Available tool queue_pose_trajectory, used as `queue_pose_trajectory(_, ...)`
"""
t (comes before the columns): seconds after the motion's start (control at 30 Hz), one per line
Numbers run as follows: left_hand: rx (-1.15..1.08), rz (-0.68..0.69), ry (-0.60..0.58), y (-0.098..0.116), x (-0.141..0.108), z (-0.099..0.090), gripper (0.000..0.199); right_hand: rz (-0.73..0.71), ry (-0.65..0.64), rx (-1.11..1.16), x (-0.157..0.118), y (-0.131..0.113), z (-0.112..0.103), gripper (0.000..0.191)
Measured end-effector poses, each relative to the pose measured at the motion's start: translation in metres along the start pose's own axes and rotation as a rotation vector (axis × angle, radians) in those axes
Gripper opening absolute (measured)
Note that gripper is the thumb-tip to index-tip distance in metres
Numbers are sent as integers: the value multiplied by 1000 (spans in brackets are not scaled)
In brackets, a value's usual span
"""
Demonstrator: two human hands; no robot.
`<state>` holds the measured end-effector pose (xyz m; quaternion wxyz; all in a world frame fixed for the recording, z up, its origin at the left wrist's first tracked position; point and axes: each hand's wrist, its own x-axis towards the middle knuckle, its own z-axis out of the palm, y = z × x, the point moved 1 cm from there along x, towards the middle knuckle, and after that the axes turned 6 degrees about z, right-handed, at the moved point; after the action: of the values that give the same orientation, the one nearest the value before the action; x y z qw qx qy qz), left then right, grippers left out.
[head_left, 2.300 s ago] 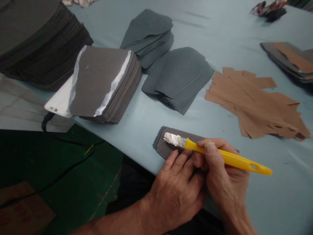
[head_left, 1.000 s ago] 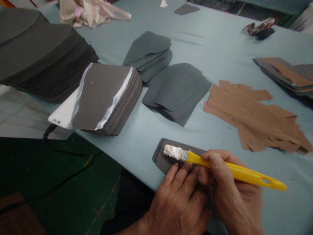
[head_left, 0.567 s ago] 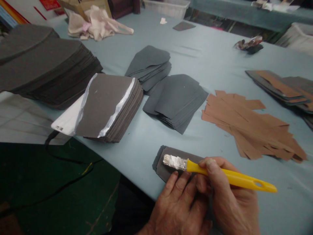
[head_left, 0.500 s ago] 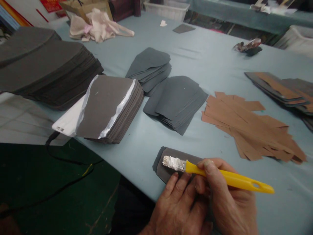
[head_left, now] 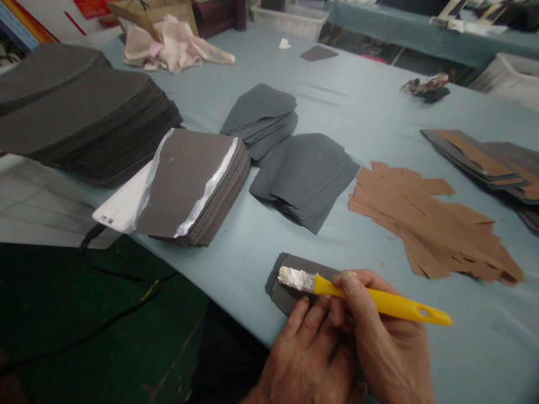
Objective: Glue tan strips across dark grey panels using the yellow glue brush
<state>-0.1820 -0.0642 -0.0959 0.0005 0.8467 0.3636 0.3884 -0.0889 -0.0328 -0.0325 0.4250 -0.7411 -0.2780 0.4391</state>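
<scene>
A yellow-handled paintbrush (head_left: pixel 379 302) is gripped in my right hand (head_left: pixel 387 342), thumb on top of the handle. White paste coats its bristles, which lie over the far-left part of a dark grey piece (head_left: pixel 288 297) on the table. My left hand (head_left: pixel 311 348) lies on that piece with fingers stretched out, pressing on its near side. Much of the piece is hidden under both hands. Further left sits a stack of dark sheets (head_left: pixel 185 179), its top sheet streaked with white paste along two edges.
Grey-blue cut pieces (head_left: pixel 307 174) lie fanned beyond my hands. Brown strips (head_left: pixel 429 219) are heaped to the right, near dark pieces with brown strips (head_left: pixel 484 154). A tall dark stack (head_left: pixel 84 118) fills the left. A crumpled cloth (head_left: pixel 172 45) lies at the back. The table edge runs at lower left.
My right hand and the paintbrush have shifted slightly left, the handle swinging a little. My left hand stays on the dark piece. The view has moved slightly.
</scene>
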Motion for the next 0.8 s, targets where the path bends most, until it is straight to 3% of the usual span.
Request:
queue_pose_trajectory(0.33,-4,-1,35,0,2,-3,40,-85,-38,-26,4,8,-5,48)
queue_pose_trajectory(0.5,-26,-8,26,-1,1,-2,40,-54,-6,13,0,4,-1,43)
queue_pose_trajectory(0.8,-66,-25,-8,0,3,-5,38,-159,-103,78,10,15,-3,41)
